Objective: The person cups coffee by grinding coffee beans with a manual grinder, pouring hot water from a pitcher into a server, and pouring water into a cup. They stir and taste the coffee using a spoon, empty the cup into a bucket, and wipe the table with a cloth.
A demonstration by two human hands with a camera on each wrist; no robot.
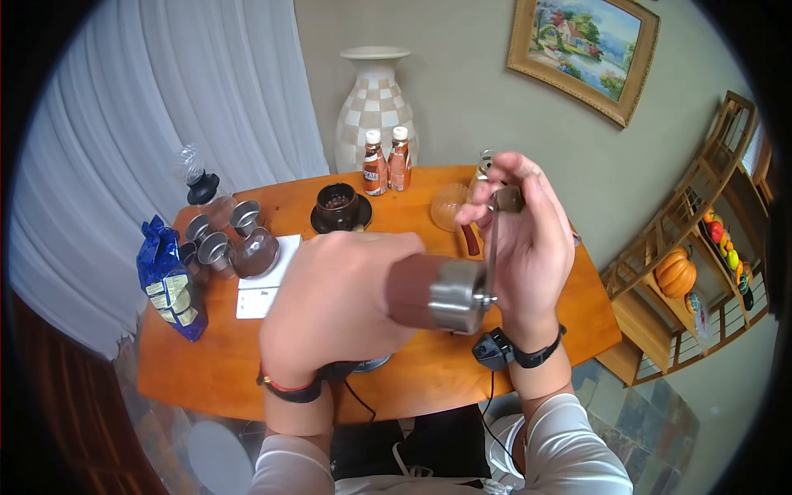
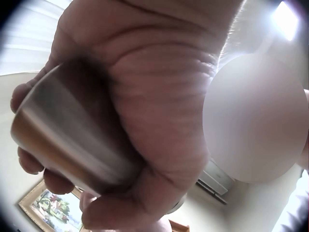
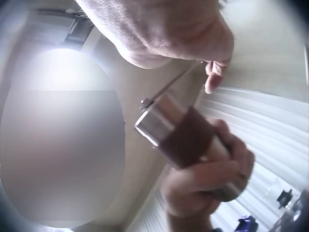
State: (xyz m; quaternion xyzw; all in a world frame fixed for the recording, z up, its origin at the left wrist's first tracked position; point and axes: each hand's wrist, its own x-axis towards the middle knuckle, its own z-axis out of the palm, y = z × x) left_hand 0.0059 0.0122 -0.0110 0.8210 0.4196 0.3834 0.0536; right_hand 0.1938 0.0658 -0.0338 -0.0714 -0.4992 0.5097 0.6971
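A hand coffee grinder (image 1: 412, 290) with a brown band and steel ends is tilted nearly sideways above the wooden table. My left hand (image 1: 338, 285) grips its body, fingers wrapped round it, as the left wrist view also shows from close by. From its steel top (image 3: 161, 118) runs a thin metal crank arm (image 1: 493, 252), ending in a brown knob (image 1: 509, 199). My right hand (image 1: 540, 247) holds that knob with curled fingers, palm facing the grinder. In the right wrist view the fingers meet the crank's far end, partly hiding it.
Behind the hands stand a dark cup (image 1: 337, 216) of beans, two bottles (image 1: 374, 169) and a glass pot (image 1: 448, 206). On the left are a blue bag (image 1: 169, 285), several metal cups (image 1: 246, 216), a round brown glass vessel (image 1: 256, 252) and a white scale (image 1: 254, 304).
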